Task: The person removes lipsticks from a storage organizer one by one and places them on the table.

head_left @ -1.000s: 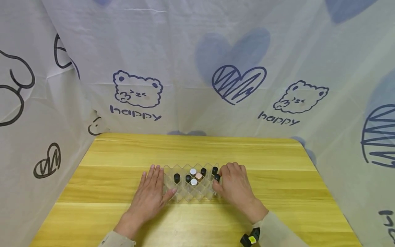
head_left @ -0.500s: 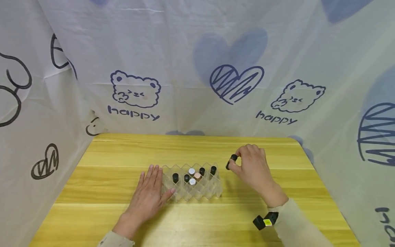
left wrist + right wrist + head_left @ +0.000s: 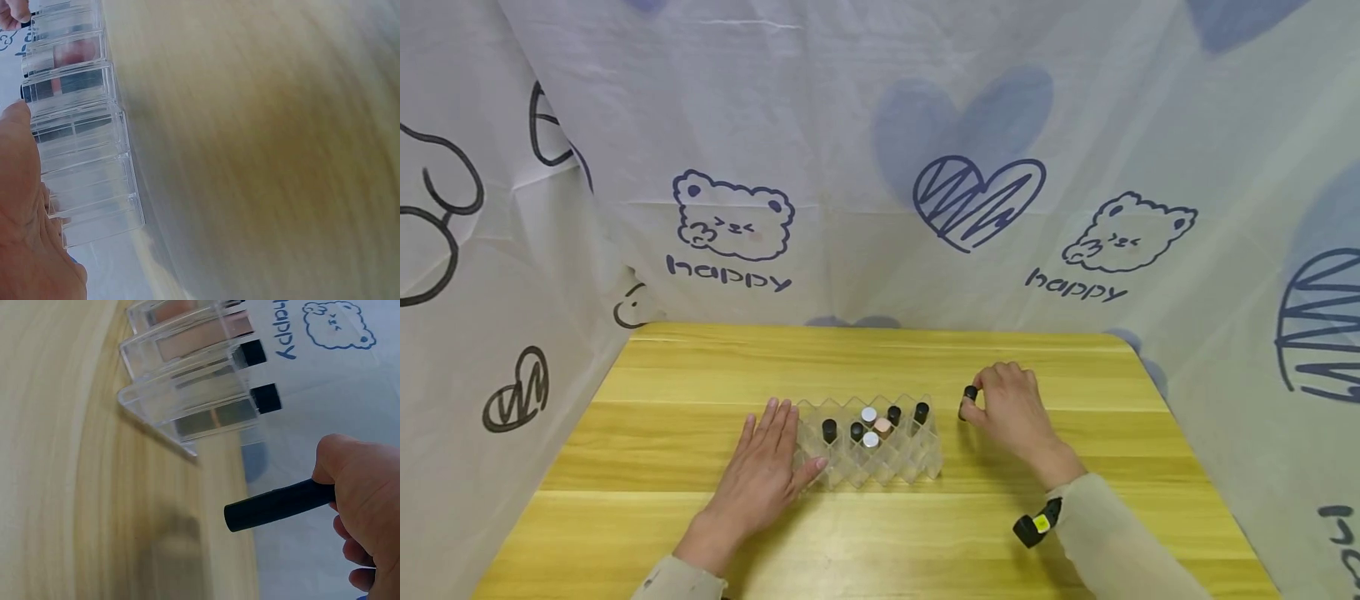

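My right hand [image 3: 1017, 417] pinches a black lipstick tube [image 3: 970, 393] between thumb and fingers, to the right of a clear rack [image 3: 891, 467] with diamond-shaped slots. In the right wrist view the tube [image 3: 275, 506] points down and away from the fingers, above the table, its upper end hidden in the hand [image 3: 369, 494]. My left hand [image 3: 758, 473] lies against the rack's left end, fingers straight and thumb along its front. Several tubes stand in the rack: black-capped ones [image 3: 829, 430], white-topped ones [image 3: 870, 440] and one with a peach top [image 3: 882, 427].
The rack stands on a yellow wood-grain table [image 3: 820, 550]. A white cloth [image 3: 850, 167] with drawn bears and hearts hangs behind the table and at its sides. A black device with a yellow mark [image 3: 1037, 525] is strapped to the right wrist.
My right hand has lifted a black lipstick tube from the rack's right end and carried it right, then lowered it slightly. The left hand has stayed at the rack.
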`<state>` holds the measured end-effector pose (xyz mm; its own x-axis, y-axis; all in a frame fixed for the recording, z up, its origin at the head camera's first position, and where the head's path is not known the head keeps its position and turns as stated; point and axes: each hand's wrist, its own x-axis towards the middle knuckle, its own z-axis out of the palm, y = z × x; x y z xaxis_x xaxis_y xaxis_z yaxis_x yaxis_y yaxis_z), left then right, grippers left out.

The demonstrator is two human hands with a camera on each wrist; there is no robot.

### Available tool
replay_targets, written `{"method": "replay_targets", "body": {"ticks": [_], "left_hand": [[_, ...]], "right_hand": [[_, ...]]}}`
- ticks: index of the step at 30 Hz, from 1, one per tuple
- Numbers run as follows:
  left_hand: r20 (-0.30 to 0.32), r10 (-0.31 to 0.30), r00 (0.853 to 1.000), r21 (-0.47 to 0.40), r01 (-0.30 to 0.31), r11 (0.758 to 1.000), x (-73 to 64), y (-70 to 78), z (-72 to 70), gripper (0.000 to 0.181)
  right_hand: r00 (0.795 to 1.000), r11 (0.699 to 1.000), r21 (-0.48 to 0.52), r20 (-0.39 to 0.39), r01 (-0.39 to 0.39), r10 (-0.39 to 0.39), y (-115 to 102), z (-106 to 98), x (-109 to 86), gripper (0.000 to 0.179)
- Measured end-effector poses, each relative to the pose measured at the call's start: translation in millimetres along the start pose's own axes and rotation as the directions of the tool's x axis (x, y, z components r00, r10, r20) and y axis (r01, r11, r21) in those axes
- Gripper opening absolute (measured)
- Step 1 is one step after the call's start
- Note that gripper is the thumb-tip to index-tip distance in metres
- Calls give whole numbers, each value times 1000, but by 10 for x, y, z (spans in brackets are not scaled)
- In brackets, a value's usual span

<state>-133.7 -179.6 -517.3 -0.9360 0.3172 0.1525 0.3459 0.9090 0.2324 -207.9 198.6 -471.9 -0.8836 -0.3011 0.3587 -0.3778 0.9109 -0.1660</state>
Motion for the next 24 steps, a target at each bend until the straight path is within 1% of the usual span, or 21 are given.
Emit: {"method": "replay_targets", "body": {"ticks": [9,12,16,24], "left_hand": [[3,1,1000,-10,-1,1000,3,-2,-2,90],[-5,6,1000,-15,-7,1000,0,0,-7,90],[-7,9,1000,-20,-9,1000,1,0,-10,89],[9,-2,1000,-22,2,1000,-1,5,-8,89]], "right_hand": [[999,1000,-8,24,26,-26,28,159,6,24],[999,1000,-8,30,27,-27,38,198,0,24],[999,1000,-2,30,26,-26,37,228,-6,23],[999,999,-7,22,36,-35,27,253,-14,22]]}}
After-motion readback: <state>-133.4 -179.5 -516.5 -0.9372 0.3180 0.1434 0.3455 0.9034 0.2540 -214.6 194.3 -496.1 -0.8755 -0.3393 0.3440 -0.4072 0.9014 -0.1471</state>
